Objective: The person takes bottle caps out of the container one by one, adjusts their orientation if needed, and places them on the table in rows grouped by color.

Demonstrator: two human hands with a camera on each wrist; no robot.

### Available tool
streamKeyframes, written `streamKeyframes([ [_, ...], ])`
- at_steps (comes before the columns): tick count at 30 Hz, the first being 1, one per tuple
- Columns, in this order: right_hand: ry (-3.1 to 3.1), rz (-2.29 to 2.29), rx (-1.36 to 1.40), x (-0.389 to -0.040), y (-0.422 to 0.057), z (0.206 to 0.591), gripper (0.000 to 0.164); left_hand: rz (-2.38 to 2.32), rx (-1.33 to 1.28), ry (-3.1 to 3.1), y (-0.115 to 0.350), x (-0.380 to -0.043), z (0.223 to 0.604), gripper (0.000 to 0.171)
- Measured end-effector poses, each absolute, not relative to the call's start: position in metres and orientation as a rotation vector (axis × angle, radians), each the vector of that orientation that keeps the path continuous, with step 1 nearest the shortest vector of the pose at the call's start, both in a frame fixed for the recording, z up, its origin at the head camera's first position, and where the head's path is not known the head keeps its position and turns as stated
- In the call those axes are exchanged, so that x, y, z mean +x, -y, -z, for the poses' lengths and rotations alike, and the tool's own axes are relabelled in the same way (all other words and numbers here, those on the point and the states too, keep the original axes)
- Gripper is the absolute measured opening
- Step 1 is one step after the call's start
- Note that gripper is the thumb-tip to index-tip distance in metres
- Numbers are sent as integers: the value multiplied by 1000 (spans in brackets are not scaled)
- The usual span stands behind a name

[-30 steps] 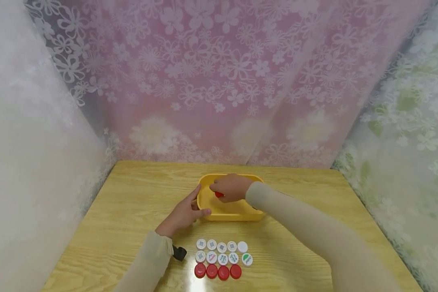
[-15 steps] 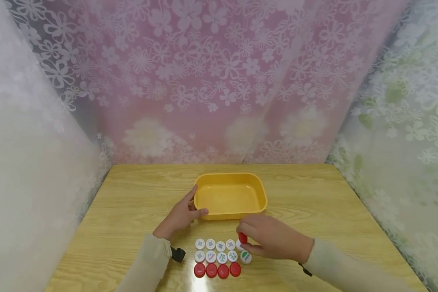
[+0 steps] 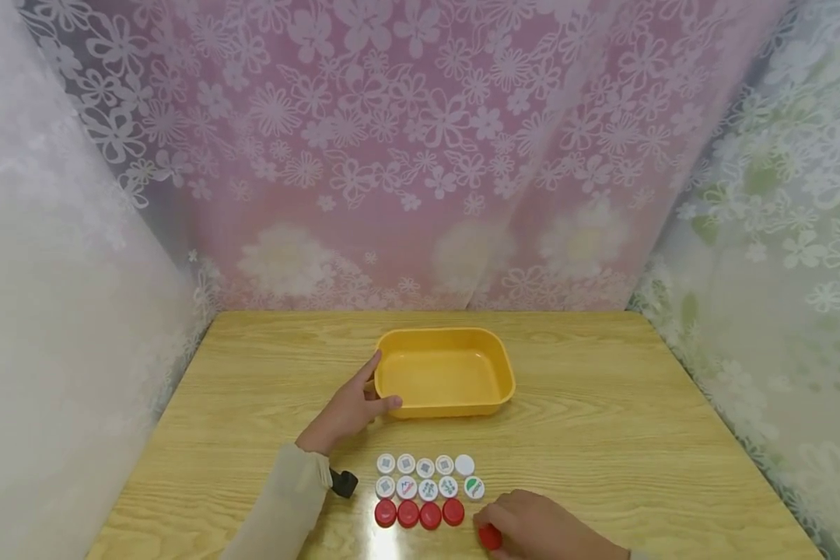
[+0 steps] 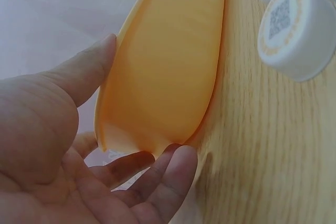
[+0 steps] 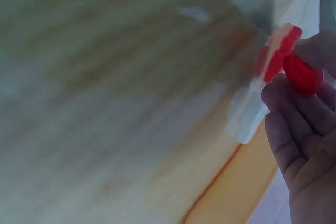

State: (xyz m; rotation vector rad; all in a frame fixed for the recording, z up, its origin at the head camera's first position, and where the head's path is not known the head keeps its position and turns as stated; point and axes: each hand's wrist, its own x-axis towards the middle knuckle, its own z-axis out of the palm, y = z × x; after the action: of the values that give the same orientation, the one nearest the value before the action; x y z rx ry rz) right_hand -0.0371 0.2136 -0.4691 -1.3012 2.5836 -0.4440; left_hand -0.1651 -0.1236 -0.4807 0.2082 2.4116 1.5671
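Note:
My left hand (image 3: pixel 348 408) grips the left end of a yellow plastic basin (image 3: pixel 445 411), its thumb at the rim and its fingers against the outer wall. In the left wrist view, the basin wall (image 4: pixel 168 61) lies between thumb and fingers. Low in the head view, my right hand (image 3: pixel 535 525) pinches a red bottle cap (image 3: pixel 490 537) just right of a row of several red caps (image 3: pixel 430 515). The right wrist view also has that red cap (image 5: pixel 303 74) between thumb and fingers. Two rows of white bottle caps (image 3: pixel 428 489) lie between the red row and the basin.
All this stands on a wood-grain table (image 3: pixel 273 373). A pink floral curtain (image 3: pixel 420 155) hangs behind it, with pale curtains at both sides. A black strap (image 3: pixel 344 484) shows at my left wrist.
My right hand has come out of the basin with the red cap and moved toward me, down to the right end of the red row. My left hand keeps its grip.

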Motion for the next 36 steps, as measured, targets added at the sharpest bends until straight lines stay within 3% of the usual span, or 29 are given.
streamKeyframes([
  [7, -2552, 596, -1359, -44, -218, 485, 21, -1550, 187, -2443, 128, -165, 479, 100],
  [12, -2493, 668, -1439, -47, -218, 492, 14, -1564, 186, -2430, 127, -164, 481, 99],
  [19, -2587, 543, -1491, -47, -217, 492, 4, -1575, 214, -2391, 126, -165, 483, 100],
  [36, -2680, 422, -1581, -52, -202, 489, 3, -1546, 216, -2417, 128, -163, 480, 100],
])
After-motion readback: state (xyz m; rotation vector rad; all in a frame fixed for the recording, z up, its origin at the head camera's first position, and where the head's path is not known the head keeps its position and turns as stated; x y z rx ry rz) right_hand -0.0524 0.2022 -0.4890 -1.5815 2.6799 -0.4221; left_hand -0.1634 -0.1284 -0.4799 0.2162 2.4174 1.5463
